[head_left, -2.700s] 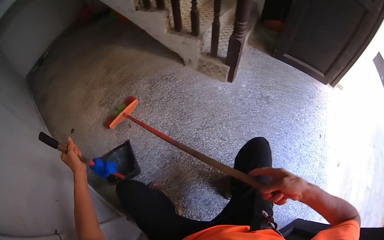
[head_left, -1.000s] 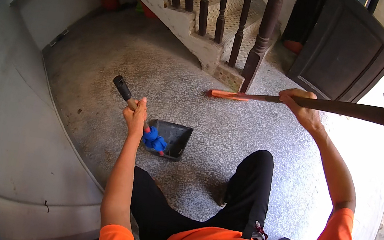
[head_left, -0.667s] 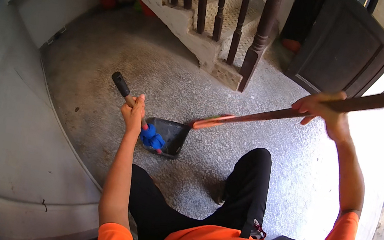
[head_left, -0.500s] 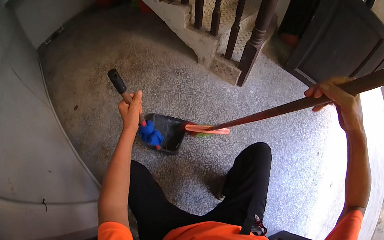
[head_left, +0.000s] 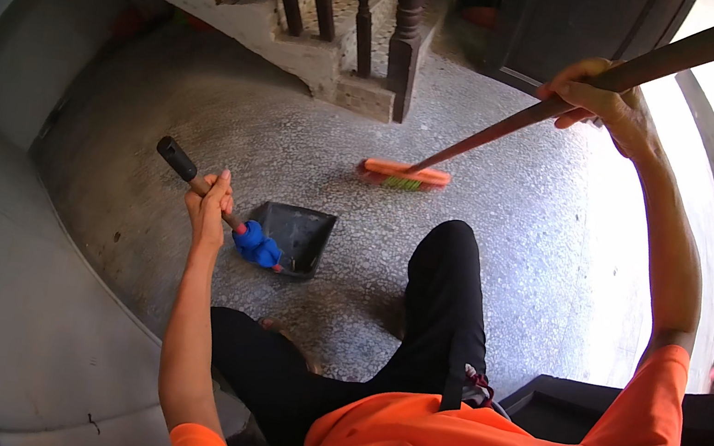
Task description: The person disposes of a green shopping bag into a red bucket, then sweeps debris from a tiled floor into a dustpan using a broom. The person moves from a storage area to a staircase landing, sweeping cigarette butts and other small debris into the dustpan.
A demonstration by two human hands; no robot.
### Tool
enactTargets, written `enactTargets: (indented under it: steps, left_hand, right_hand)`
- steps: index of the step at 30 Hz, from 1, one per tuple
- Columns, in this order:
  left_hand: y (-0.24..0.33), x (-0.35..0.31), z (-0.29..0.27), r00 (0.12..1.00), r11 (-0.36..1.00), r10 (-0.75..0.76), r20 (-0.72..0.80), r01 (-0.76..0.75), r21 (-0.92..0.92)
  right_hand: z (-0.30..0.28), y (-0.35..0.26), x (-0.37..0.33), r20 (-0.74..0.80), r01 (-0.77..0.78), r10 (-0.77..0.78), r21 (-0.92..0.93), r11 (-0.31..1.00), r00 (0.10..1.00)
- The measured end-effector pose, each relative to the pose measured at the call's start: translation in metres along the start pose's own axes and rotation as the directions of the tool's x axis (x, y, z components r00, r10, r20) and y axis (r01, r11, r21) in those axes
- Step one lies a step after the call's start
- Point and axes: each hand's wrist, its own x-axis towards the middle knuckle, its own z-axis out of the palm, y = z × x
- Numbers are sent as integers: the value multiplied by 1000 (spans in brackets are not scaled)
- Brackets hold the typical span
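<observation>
My left hand is wrapped round the handle of a long-handled dustpan, below its black end grip. The dark pan lies on the speckled floor, with a blue cloth-like bundle tied where the handle meets it. What the pan holds, if anything, is too dark to make out. High on the right, my right hand grips the brown pole of a broom. The broom's orange head, with green bristles under it, is on the floor beyond the pan and to its right, apart from it.
A staircase with dark wooden balusters stands ahead, ending in a thick newel post. To its right is a dark door. A pale wall runs along my left. Bright light falls across the floor on the right.
The broom head has moved away from the dustpan's edge, farther out and a little to the right. My right hand has risen with the pole. My left hand keeps hold of the dustpan.
</observation>
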Motion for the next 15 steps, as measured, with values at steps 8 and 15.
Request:
enactTargets:
  steps: [8,15]
  left_hand:
    - [-8,-2,16,969,997,-69,238,75,-16]
    - [-15,-3,29,981,998,-60,184,64,-18]
  right_hand:
    - [-24,115,9,-299,-221,120,-333,917,947]
    - [16,201,10,-381,-473,328,-394,788,864]
